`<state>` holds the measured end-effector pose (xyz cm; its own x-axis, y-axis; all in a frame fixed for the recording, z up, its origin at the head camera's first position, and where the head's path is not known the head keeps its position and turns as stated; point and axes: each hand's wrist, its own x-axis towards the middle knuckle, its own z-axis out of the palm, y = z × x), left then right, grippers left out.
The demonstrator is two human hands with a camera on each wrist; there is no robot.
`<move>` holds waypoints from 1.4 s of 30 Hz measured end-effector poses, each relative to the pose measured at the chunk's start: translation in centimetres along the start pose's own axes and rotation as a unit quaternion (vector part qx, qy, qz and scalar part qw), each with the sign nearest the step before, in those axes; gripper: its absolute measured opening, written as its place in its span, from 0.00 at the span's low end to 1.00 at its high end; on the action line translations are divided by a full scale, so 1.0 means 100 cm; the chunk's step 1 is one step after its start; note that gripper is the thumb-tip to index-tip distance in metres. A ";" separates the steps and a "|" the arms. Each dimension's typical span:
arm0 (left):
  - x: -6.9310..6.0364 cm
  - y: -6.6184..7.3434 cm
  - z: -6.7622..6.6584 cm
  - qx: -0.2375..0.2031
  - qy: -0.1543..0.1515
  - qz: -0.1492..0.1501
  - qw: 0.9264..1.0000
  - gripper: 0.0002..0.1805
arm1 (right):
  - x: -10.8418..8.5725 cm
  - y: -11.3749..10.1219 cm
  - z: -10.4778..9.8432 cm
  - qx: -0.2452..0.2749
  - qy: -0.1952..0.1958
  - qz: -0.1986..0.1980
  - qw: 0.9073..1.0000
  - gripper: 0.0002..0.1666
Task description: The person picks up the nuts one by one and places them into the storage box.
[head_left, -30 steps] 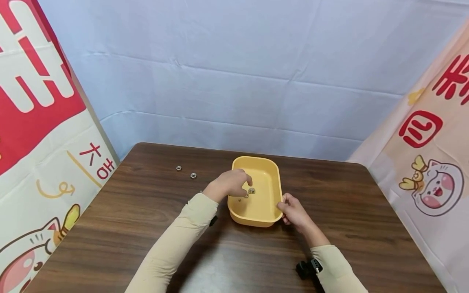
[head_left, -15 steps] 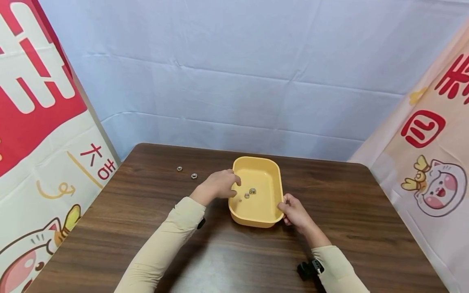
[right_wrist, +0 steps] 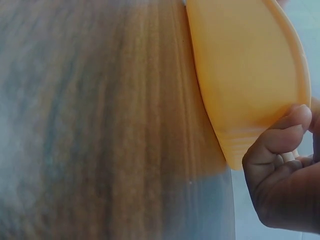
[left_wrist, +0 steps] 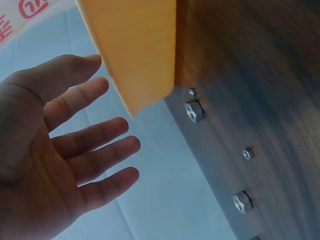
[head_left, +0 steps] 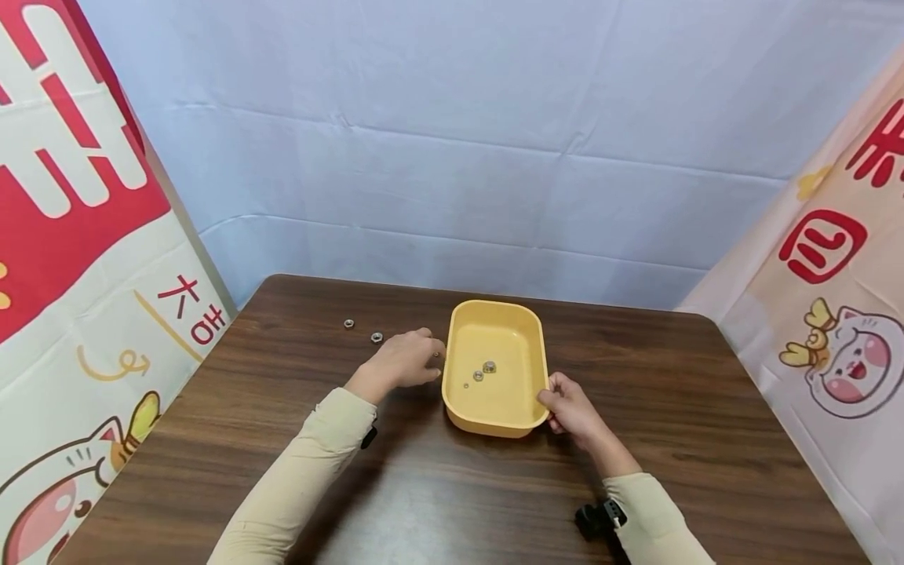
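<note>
A yellow rectangular tray (head_left: 459, 416) stands on the brown table, holding a large metal nut (head_left: 490, 366), a medium nut (head_left: 478, 376) and a tiny one (head_left: 466, 386). My right hand (head_left: 570, 408) pinches its right rim; in the right wrist view the thumb (right_wrist: 299, 116) lies against the tray wall (right_wrist: 245, 65). To the left of the tray hovers my left hand (head_left: 402, 362), its fingers spread and holding nothing. Beyond its fingertips, several nuts lie on the wood in the left wrist view, including a big nut (left_wrist: 194, 111) and a small nut (left_wrist: 248, 153).
Two more nuts are seen toward the table's back left, a smaller nut (head_left: 349, 323) and a larger nut (head_left: 377, 337). A pale cloth backdrop (head_left: 452, 157) hangs behind the table's rear edge, with printed cloths at both sides.
My left hand has moved left, out from over the tray to beside it, uncovering the nuts inside. The right hand keeps its grip on the rim.
</note>
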<state>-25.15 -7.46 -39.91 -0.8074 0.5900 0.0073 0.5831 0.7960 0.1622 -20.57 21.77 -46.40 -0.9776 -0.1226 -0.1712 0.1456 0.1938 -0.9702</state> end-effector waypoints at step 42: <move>-0.064 -0.045 0.026 -0.057 -0.058 -0.058 0.995 0.22 | 0.000 -0.003 -0.004 -0.034 -0.011 -0.009 0.999 0.08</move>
<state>-22.36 -14.46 -43.23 -0.8488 0.5124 -0.1304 0.4678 0.8427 0.2663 -20.66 22.13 -46.07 -0.9762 -0.1489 -0.1578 0.1160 0.2563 -0.9596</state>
